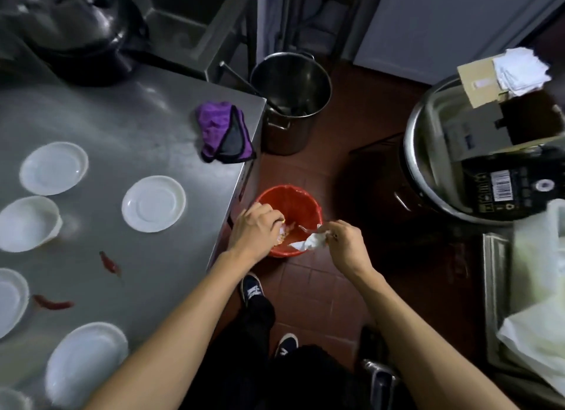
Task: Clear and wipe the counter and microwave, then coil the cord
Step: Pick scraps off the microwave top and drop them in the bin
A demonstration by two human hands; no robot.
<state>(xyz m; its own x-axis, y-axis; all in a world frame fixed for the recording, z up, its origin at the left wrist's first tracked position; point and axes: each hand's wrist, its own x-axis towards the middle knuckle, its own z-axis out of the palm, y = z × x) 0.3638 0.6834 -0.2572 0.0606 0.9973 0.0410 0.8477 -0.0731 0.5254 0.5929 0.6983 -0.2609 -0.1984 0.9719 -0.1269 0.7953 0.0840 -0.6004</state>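
Both hands are held over a red bin (293, 205) that stands on the tiled floor (308, 287) just off the right edge of the steel counter (128, 128). The left hand (255, 229) has its fingers curled round a small scrap with orange and white bits, though what the scrap is cannot be told. The right hand (347, 244) pinches a crumpled white tissue (308, 241) above the near rim of the bin. The two hands are close but apart.

On the counter, a purple cloth (224, 131) with a dark grey patch lies bunched near the far right corner. Several white plates (153, 204) and shallow dishes are spread over the left and near part of the counter, none stacked as far as can be seen. Two red chillies (110, 264) lie between the plates toward the near left. A large dark pot (82, 33) sits at the far left end of the counter.

On the floor beyond the bin stands a tall steel stockpot (290, 101) with a utensil leaning inside it. To the right, a wide metal basin (428, 128) holds cardboard boxes (486, 82) and a wad of white paper (522, 70). At the near right, a white plastic bag (541, 287) rests on a metal tray. The person's dark shoes (252, 290) show below the arms.
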